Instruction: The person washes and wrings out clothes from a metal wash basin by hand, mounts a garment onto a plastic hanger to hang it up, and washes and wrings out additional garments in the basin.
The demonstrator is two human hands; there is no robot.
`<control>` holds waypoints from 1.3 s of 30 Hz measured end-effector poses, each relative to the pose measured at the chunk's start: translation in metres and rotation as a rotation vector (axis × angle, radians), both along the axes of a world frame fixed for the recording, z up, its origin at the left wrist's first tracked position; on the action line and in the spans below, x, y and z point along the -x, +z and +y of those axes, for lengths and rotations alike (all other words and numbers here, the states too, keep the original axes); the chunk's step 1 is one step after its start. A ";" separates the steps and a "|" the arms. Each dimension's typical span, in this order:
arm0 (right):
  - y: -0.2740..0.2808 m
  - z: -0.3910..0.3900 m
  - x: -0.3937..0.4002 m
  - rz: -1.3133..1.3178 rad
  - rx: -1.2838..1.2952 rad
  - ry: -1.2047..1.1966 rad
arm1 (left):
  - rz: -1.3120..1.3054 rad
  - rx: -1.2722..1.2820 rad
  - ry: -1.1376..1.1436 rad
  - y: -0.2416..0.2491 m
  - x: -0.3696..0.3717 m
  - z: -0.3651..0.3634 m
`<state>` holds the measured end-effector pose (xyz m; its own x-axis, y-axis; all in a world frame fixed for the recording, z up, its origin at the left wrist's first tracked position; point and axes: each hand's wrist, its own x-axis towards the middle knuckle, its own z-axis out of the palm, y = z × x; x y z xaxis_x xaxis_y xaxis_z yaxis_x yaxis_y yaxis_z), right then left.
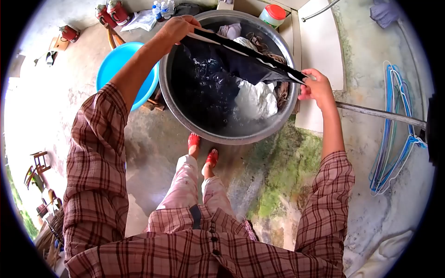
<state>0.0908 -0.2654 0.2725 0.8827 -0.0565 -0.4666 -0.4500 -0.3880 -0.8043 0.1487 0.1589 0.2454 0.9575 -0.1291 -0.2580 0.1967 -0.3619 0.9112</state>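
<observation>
Both hands hold a dark garment (232,62) stretched by its black-and-white edge over a large metal basin (218,138). My left hand (178,30), at the basin's far left rim, is closed on one end of that edge. At the right rim, my right hand (317,86) pinches the other end. The garment's lower part hangs into dark, bubbly water (204,99). A white cloth (257,99) lies partly in the water, and other pale and brownish clothes (230,31) sit along the back and right side, partly hidden behind the garment.
Left of the metal basin stands a light-blue basin (116,58). A red-lidded tub (272,16) stands behind it. Several hangers (394,129) hang on the right wall near a hose (380,112). Red containers (118,13) and bottles (160,10) stand at the far left.
</observation>
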 end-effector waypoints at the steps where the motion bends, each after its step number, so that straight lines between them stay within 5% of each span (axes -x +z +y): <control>1: -0.002 -0.007 -0.005 0.037 -0.164 -0.020 | -0.034 0.055 -0.016 0.003 0.002 -0.001; 3: -0.007 -0.014 -0.009 0.009 -0.264 -0.098 | -0.037 -0.042 -0.004 0.005 0.010 -0.007; 5: 0.003 0.007 0.000 -0.093 -0.078 -0.151 | 0.050 -0.117 -0.033 0.006 0.017 -0.014; 11: -0.063 -0.002 -0.015 -0.115 -0.901 -0.574 | 0.125 -0.148 -0.090 -0.011 0.024 -0.025; 13: -0.039 0.025 -0.007 -0.238 -0.558 -0.495 | 0.159 -0.184 -0.093 -0.020 0.024 -0.027; 14: -0.027 0.030 -0.005 -0.230 -0.380 -0.388 | 0.029 -0.206 -0.110 -0.034 0.020 -0.023; 17: -0.006 0.034 -0.004 -0.218 0.242 0.025 | 0.185 -0.250 -0.148 -0.043 0.023 -0.021; 21: 0.019 0.046 0.006 -0.468 0.570 0.443 | 0.355 -0.002 0.048 -0.038 0.035 -0.027; 22: 0.026 0.052 0.010 -0.296 0.623 0.510 | 0.387 0.009 0.080 -0.051 0.031 -0.021; 25: 0.015 0.042 0.014 -0.353 0.924 0.524 | 0.286 -0.677 -0.115 -0.069 0.010 -0.011; 26: 0.004 0.034 0.010 -0.323 1.007 0.519 | -0.292 -1.008 -0.239 -0.104 0.016 0.002; 30: -0.011 0.025 0.008 -0.329 1.060 0.493 | -0.303 -0.744 -0.009 -0.056 0.046 -0.025; 34: -0.019 0.014 -0.002 0.398 0.100 0.080 | -0.307 -0.709 -0.127 -0.060 0.049 -0.020; 36: -0.030 0.006 0.002 0.318 -0.253 -0.030 | -0.389 -0.737 -0.071 -0.061 0.050 -0.015; 39: -0.038 -0.002 -0.001 0.139 -0.628 -0.165 | -0.081 -0.426 -0.011 -0.048 0.044 -0.014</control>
<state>0.0921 -0.2677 0.2344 0.8149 0.1343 -0.5638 -0.5793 0.2180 -0.7854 0.1048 0.1447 0.1976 0.9760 -0.0373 -0.2146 0.1251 -0.7108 0.6921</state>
